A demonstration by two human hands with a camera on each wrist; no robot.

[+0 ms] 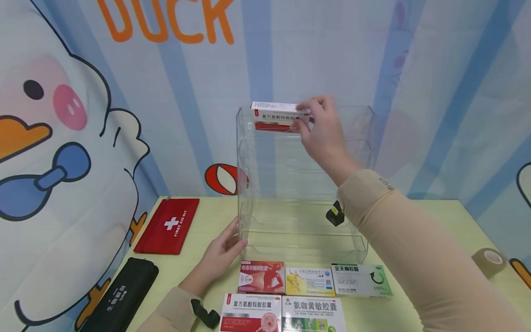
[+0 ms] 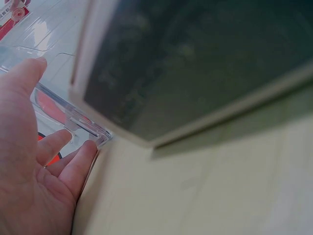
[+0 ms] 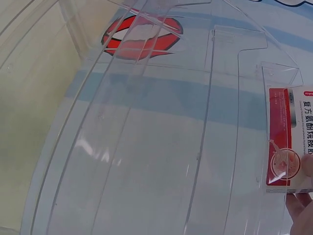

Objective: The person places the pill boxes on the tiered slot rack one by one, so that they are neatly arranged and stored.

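My right hand (image 1: 327,136) pinches the right end of a red and white medicine box (image 1: 271,117) at the top tier of a clear plastic tiered rack (image 1: 307,240). In the right wrist view the box (image 3: 281,142) shows through the clear lip of that tier, its printed face outward. Low on the rack's left side, my left hand (image 1: 220,258) holds it, thumb at the front edge and fingers behind. The left wrist view shows the fingertips (image 2: 90,147) against the rack's lower corner.
In front of the rack lie several medicine boxes: red (image 1: 261,277), yellow (image 1: 309,282), green-white (image 1: 361,280) and two larger white ones (image 1: 250,316) (image 1: 313,316). A red first aid pouch (image 1: 166,226) and black case (image 1: 120,295) lie left. A tan tape roll (image 1: 489,263) is right.
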